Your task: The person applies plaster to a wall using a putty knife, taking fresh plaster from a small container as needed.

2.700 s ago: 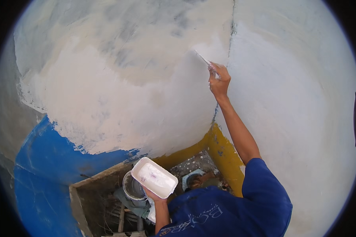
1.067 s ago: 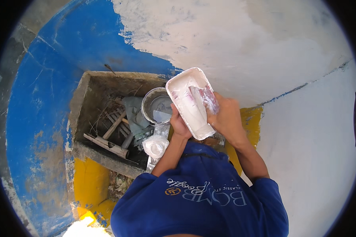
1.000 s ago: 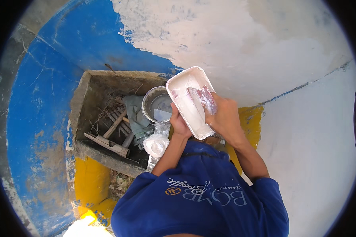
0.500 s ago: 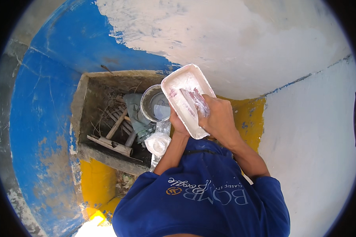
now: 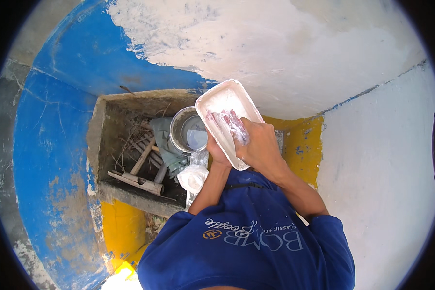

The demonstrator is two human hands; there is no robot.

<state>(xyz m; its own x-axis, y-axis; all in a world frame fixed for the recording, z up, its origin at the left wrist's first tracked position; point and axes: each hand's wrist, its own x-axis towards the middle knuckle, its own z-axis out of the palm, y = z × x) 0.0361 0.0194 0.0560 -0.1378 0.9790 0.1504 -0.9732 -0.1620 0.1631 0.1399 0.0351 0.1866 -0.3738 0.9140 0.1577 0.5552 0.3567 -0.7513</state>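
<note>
Taking the white tray (image 5: 247, 103) as the middle of the dial, the left hand (image 5: 218, 151) came in from 7 o'clock and gripped its near left side, the fingers partly hidden beneath and behind the wall. The tray sat slantwise in front of the body, its far end toward 11 o'clock and its near end toward 5, with white paste (image 5: 223, 102) smeared over the floor and sides.

The right hand (image 5: 260, 145) reached in from 4 o'clock, its fingers curled closed around a flat scraper (image 5: 228, 124) coated in white and purplish smears. The blade lay inside the tray, over the paste; whether its edge touched the bottom could not be told.

At 9 o'clock, just beside the tray, stood a round bucket (image 5: 178, 129) with greyish contents. A grey-green cloth (image 5: 163, 144) hung next to it, and at 8 o'clock split wooden pieces (image 5: 136, 182) lay in a concrete trough (image 5: 95, 126). A crumpled white plastic bundle (image 5: 192, 178) was at 7 o'clock, near the left forearm. Blue wall (image 5: 58, 111) spread toward 10 o'clock, whitened wall (image 5: 295, 72) toward 2, and a yellow patch (image 5: 302, 145) showed at 4.
</note>
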